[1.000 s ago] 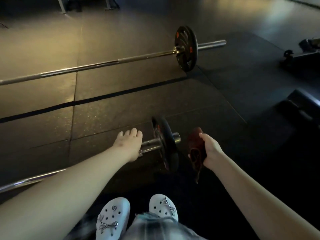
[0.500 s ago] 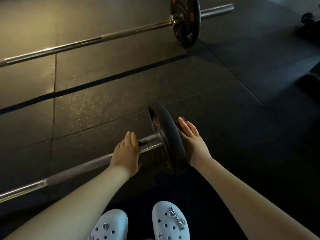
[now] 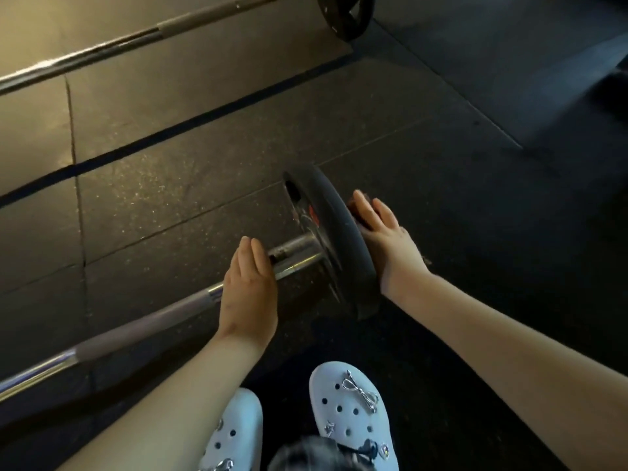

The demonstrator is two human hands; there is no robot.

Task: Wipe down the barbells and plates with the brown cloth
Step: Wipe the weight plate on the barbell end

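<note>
Both palms flat — left hand (image 3: 246, 294) on steel bar (image 3: 136, 329), right hand (image 3: 385, 239) pressing brown cloth (image 3: 357, 212) against round plate (image 3: 343, 232).

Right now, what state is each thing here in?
Near barbell: lying on the floor.
Near plate: upright on edge, mounted on the near barbell.
Brown cloth: pressed against the near plate's outer face, mostly hidden.
Right hand: fingers straight, pressing the brown cloth.
Left hand: fingers straight, resting on the near barbell.
Far barbell: lying on the floor, untouched.
Far plate: upright, partly out of frame.
</note>
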